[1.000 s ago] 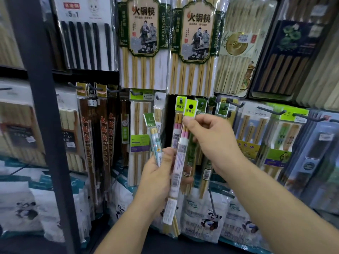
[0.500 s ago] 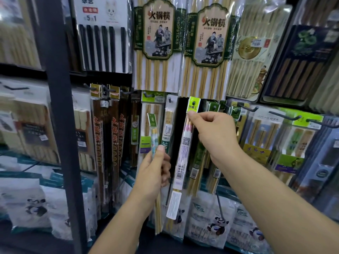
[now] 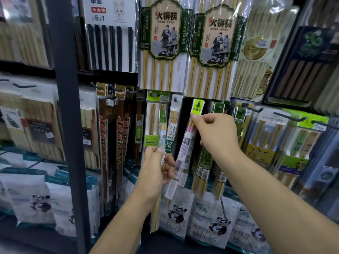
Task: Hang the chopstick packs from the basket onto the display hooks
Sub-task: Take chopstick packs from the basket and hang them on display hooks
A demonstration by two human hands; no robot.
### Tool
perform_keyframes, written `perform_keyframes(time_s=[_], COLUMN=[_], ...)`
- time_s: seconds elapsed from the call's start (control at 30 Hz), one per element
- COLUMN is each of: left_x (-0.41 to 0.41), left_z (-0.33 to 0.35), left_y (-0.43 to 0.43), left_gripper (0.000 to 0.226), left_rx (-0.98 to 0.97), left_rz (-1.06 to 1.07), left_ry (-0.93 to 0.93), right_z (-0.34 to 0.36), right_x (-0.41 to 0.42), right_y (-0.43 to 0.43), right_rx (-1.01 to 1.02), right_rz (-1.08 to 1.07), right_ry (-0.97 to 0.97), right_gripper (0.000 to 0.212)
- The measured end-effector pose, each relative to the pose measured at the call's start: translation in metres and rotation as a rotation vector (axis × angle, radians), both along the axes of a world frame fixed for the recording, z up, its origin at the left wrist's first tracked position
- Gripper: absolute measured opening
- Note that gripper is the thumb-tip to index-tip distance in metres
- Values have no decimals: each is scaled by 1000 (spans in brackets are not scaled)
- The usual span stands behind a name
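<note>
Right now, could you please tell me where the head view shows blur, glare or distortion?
Head view: sharp at centre, where the right hand pinches the green-tagged chopstick pack; the left hand, gripping another pack, is smeared; far-left packs are blurred; glare whitens the top-right plastic wrap; the upright post leans, likely lens distortion.

- The dark post (image 3: 64,125) stands in front of the rack's left part.
- The long bamboo packs (image 3: 163,76) above hang down to just over the hook row, leaving little room above the hooks.
- The pink pack (image 3: 185,143) is crowded at its hook: a narrow pack (image 3: 173,121) just left, green packs (image 3: 218,107) just right, and one dark gap on its left.
- Bare hook ends (image 3: 253,108) jut forward at right.
- Below, panda bags (image 3: 176,213) stand close under the pack tips.
</note>
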State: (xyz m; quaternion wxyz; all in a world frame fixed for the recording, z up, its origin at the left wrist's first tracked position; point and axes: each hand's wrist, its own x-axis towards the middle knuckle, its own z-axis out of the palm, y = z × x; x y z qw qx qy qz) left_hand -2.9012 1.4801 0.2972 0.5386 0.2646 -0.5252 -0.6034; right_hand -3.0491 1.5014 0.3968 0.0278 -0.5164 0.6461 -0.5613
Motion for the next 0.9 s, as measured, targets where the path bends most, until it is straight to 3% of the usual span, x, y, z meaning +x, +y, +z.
perform_keyframes(time_s=[0.23,0.43,0.57,0.7,0.9], left_x=[-4,-28,-46,-68,-96], left_z=[0,-3,-4,1,26], left_y=[10,22,33,38,29], left_gripper=[11,15,17,9,9], left_rx=[-159,-190,-292,-290,-324], left_rz=[31,-132,-99,-88,-143], left_ry=[-20,-2,-73,-89,-168], right_z=[-8,-15,-15,-20,-7], right_x=[-2,-15,-33,-50,-74], right_y=[21,54,70,75,63], right_rx=[127,-26,-70,-64,-145], right_rz=[14,148,236,220,155], right_ry=[24,-64,-169,-166,-300], right_gripper=[39,29,28,13,14])
